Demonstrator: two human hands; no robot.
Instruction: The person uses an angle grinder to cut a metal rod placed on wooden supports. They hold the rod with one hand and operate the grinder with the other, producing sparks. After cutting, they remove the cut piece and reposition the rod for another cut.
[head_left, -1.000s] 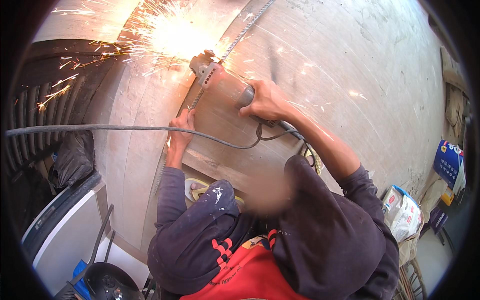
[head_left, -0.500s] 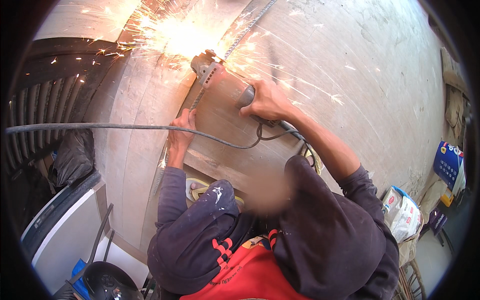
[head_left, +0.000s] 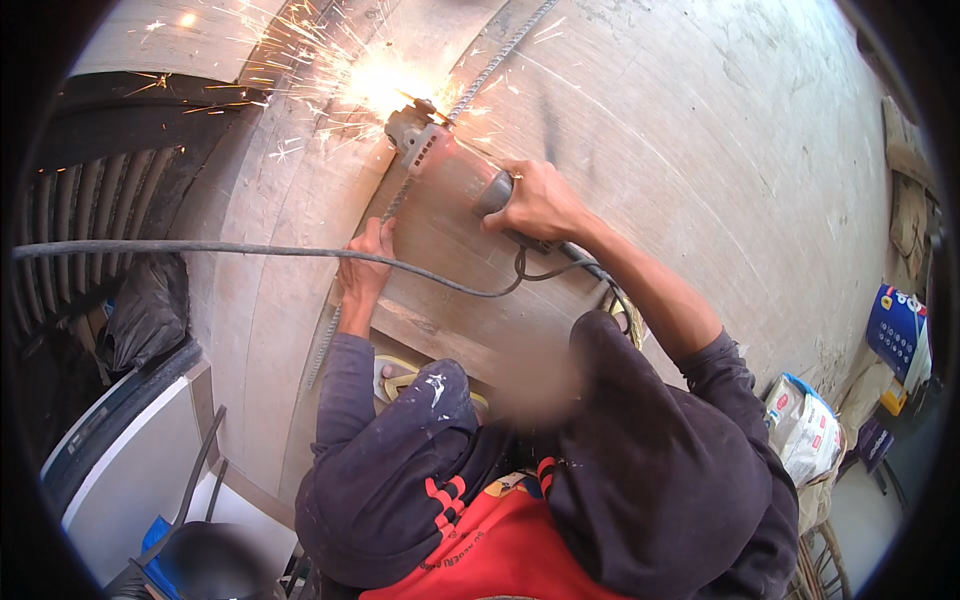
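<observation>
My right hand (head_left: 540, 203) is wrapped round the rear body of a red and grey angle grinder (head_left: 445, 165). The grinder's head is at a ribbed steel rebar (head_left: 500, 58), and bright sparks (head_left: 385, 80) spray up and to the left from there. The glare hides the exact contact between disc and bar. My left hand (head_left: 366, 265) grips the near part of the same rebar, just below the grinder head. A dark power cord (head_left: 440, 280) loops from the grinder's rear and runs left across my left wrist.
A wooden board (head_left: 415, 330) lies between my sandalled feet. To the left are a slatted dark frame (head_left: 95, 205), a black plastic bag (head_left: 150, 310) and a white panel (head_left: 140, 475). A white sack (head_left: 803, 430) and a blue box (head_left: 893, 335) stand at the right.
The spark spray has shrunk and dimmed, showing more of the grinder head and its disc. Both hands keep nearly the same places and grips.
</observation>
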